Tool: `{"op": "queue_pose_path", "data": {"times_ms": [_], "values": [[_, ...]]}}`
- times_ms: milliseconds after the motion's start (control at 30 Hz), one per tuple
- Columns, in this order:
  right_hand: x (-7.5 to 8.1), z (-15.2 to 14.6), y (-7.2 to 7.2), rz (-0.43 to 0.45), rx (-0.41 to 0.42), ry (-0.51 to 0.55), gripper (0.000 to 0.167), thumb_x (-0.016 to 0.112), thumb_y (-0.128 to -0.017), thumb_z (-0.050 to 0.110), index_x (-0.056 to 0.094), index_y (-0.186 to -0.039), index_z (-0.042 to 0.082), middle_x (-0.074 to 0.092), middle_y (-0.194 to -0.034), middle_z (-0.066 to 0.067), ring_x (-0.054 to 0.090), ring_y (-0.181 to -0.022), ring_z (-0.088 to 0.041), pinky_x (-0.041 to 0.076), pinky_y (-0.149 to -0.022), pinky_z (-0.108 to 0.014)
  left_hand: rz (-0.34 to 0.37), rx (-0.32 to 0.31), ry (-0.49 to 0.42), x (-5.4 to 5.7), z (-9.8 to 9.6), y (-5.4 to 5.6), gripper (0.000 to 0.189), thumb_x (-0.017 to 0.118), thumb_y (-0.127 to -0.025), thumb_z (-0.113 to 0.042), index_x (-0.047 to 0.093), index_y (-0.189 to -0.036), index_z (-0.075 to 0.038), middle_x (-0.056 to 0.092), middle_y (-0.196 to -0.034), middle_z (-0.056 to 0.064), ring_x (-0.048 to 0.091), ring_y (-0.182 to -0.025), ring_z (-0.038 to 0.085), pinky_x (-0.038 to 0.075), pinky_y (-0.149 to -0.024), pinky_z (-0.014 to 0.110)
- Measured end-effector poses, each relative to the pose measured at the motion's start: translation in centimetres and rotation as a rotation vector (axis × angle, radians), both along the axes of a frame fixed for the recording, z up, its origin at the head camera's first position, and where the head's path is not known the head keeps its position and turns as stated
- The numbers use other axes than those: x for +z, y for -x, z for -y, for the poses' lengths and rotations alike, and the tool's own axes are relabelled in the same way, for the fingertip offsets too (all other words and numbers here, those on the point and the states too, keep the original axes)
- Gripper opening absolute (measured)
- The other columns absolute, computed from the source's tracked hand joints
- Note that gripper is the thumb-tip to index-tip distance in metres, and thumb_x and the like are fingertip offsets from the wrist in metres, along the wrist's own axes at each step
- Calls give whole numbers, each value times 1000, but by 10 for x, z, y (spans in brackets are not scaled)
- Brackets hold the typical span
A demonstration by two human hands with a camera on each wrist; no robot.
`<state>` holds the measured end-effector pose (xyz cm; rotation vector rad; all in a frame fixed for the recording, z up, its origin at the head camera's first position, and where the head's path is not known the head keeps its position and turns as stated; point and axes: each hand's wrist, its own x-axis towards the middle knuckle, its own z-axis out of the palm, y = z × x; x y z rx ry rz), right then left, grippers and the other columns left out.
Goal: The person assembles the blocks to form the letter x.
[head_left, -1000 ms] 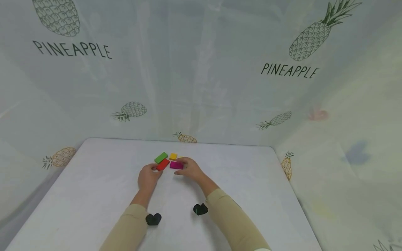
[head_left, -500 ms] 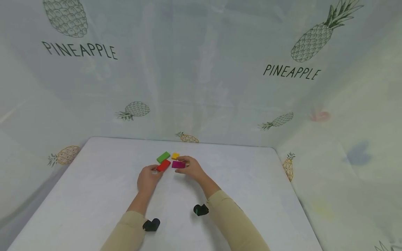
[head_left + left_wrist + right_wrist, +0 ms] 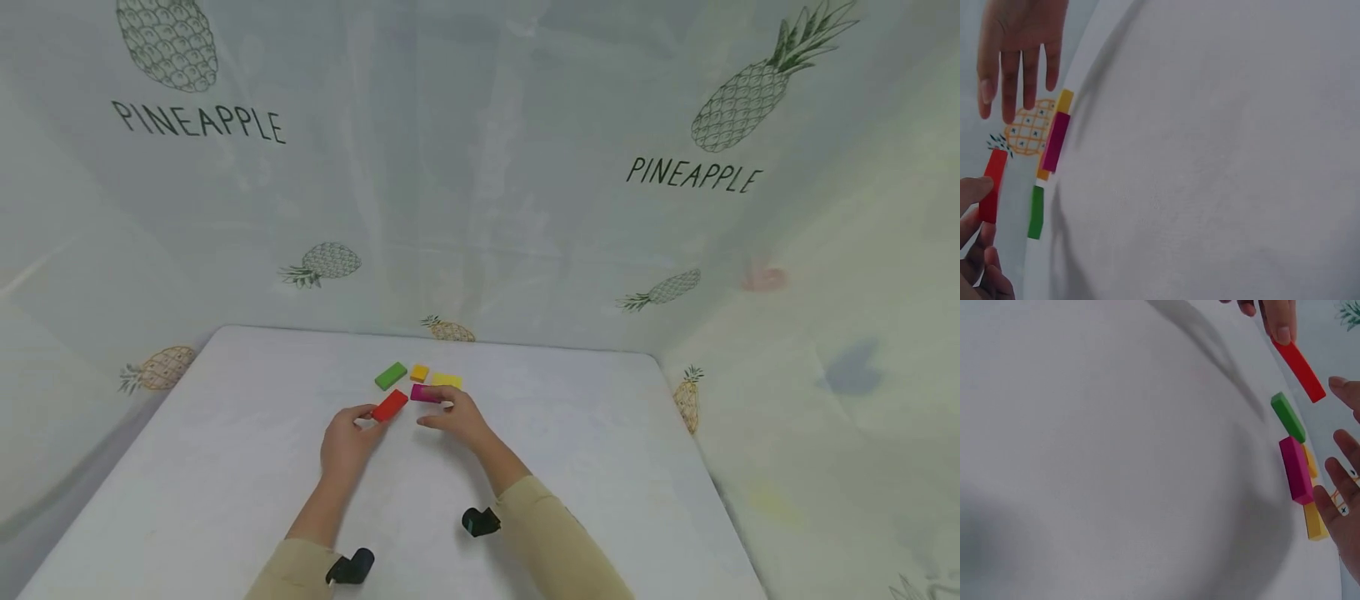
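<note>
My left hand (image 3: 348, 442) pinches a red rectangular block (image 3: 390, 406) between thumb and fingers, raised off the table in the left wrist view. Just beyond it lies a green block (image 3: 391, 375). My right hand (image 3: 463, 419) has its fingers extended and apart, with nothing held. In the head view those fingers overlap the right end of a magenta block (image 3: 1296, 470). Behind the magenta block are a small orange block (image 3: 419, 372) and a yellow block (image 3: 447, 380); in the right wrist view the magenta one partly hides both.
The blocks are grouped near the far edge of a white table (image 3: 600, 433). A pale curtain (image 3: 480, 208) printed with pineapples hangs behind and around it. Dark devices sit at both wrists, beside the beige sleeves (image 3: 558, 537).
My left hand has drawn the red block toward me, away from the green one. My right fingers have spread and come off the magenta block, and more of the yellow block shows.
</note>
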<state>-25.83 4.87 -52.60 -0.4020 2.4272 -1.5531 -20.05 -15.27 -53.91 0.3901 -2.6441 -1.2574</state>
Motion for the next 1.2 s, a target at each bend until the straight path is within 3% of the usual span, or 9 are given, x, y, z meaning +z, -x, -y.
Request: {"op": "queue_pose_path", "data": {"times_ms": [233,533,900,1200], "values": [[-9,2,-11,-2,10,20,43,78,-84,19,65,-125,18,60,-123,5,52,-118,-21,45,-97,-39,10,-8,-1,2,0,-19,36,75,-85,-23,71,-117,-8,66,-106,9,56,-93,27,47,-76,41],[-15,0,-23,-8,27,47,46,77,-85,17,63,-128,11,61,-124,3,53,-119,-21,45,-98,-38,30,9,-48,0,-4,-37,36,75,-85,-24,70,-117,-9,65,-107,8,53,-94,26,45,-73,36],[-21,-1,-43,-1,-4,41,45,79,-83,20,65,-126,16,62,-123,6,53,-117,-19,43,-99,-39,89,-1,-79,-6,-7,-56,36,74,-86,-22,69,-120,-10,63,-110,7,50,-95,25,44,-69,32],[-24,-2,-55,14,-9,13,47,78,-84,21,64,-128,14,60,-125,7,51,-119,-20,42,-100,-42,131,-9,-81,-8,-12,-66,37,75,-85,-19,69,-120,-9,62,-106,9,49,-92,25,43,-68,32]]}}
